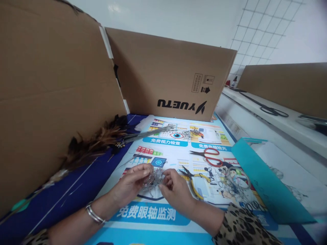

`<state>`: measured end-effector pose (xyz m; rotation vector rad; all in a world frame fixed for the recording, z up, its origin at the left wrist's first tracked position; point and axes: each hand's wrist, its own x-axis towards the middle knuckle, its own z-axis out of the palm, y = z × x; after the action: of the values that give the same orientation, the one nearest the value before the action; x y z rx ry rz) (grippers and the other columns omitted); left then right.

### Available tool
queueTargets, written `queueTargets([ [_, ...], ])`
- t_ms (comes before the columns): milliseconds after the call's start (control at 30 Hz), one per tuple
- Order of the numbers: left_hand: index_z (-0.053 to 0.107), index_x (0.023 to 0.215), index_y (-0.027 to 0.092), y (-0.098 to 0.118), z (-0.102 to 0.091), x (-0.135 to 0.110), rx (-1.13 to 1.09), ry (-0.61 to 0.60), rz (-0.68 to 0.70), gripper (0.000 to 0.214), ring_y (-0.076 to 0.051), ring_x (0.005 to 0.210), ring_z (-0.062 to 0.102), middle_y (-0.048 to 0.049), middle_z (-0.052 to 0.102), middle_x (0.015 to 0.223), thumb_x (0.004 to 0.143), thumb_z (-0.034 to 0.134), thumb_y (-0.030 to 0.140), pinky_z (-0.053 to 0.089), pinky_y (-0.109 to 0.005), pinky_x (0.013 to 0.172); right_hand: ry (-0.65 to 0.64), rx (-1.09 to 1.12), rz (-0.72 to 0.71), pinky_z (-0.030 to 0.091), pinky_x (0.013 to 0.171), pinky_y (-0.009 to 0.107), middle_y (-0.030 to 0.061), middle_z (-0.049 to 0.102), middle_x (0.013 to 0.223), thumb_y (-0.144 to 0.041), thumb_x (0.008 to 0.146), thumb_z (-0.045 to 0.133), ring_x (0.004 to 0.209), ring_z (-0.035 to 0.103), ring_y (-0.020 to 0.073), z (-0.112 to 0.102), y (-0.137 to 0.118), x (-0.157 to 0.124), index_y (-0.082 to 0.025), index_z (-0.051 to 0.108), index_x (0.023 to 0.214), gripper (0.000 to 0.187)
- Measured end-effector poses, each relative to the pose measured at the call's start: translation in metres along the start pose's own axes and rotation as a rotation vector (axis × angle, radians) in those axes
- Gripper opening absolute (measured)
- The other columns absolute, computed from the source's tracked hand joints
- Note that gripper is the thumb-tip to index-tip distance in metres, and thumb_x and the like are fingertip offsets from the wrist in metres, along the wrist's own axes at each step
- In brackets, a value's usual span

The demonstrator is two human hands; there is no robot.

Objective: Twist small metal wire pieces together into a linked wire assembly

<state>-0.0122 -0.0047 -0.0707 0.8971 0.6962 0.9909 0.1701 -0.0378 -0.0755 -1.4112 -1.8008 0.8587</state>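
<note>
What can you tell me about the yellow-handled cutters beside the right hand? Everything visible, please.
The yellow-handled cutters have short, dark, metallic-looking blades, slightly parted, and two curved yellow handles, spread apart. They lie on the printed table cover, blades pointing away and leftward, just right of the right hand, which isn't gripping them.

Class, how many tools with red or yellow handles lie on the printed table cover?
2: red-handled scissors, farther back, and a yellow-handled tool beside the right hand. Others could be hidden under the wiry clutter.
</note>
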Motion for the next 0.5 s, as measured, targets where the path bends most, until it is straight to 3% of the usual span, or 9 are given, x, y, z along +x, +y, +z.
queueTargets([
  [200,0.06,0.076,0.014,0.007,0.006,-0.005,0.095,0.019,-0.103,0.013,-0.009,0.055,0.035,0.0018,0.045,0.063,0.076,0.061,0.027,0.03,-0.02,0.049,0.02,-0.171,-0.097,0.045,0.065,0.021,-0.0022,0.063,0.084,-0.022,0.076,0.055,0.073,0.059,0.0121,-0.009,0.0,0.0,-0.024,0.051,0.101,0.026],
  [333,0.06,0.079,0.016,0.014,0.011,-0.008,0.123,0.148,-0.07,0.018,-0.009,0.058,0.037,0.0026,0.046,0.064,0.072,0.067,0.031,0.034,-0.018,0.052,0.043,-0.338,-0.154,0.045,0.072,0.021,-0.0001,0.062,0.091,-0.027,0.078,0.054,0.083,0.059,0.013,-0.016,-0.003,0.001,-0.023,0.052,0.105,0.028],
  [400,0.06,0.079,0.016,0.015,0.01,-0.007,0.125,0.177,-0.037,0.02,-0.009,0.057,0.036,0.0031,0.046,0.064,0.071,0.067,0.033,0.035,-0.018,0.053,0.014,-0.476,-0.18,0.045,0.074,0.022,0.0015,0.061,0.098,-0.03,0.08,0.052,0.088,0.058,0.0136,-0.026,-0.008,0.005,-0.023,0.054,0.105,0.026],
  [500,0.06,0.078,0.016,0.016,0.007,-0.005,0.131,0.204,-0.02,0.023,-0.009,0.056,0.036,0.0035,0.046,0.063,0.069,0.069,0.035,0.034,-0.018,0.051,-0.135,-0.802,-0.143,0.042,0.078,0.025,0.0025,0.061,0.103,-0.032,0.087,0.041,0.094,0.057,0.0155,-0.055,-0.016,0.016,-0.024,0.059,0.101,0.023],
])
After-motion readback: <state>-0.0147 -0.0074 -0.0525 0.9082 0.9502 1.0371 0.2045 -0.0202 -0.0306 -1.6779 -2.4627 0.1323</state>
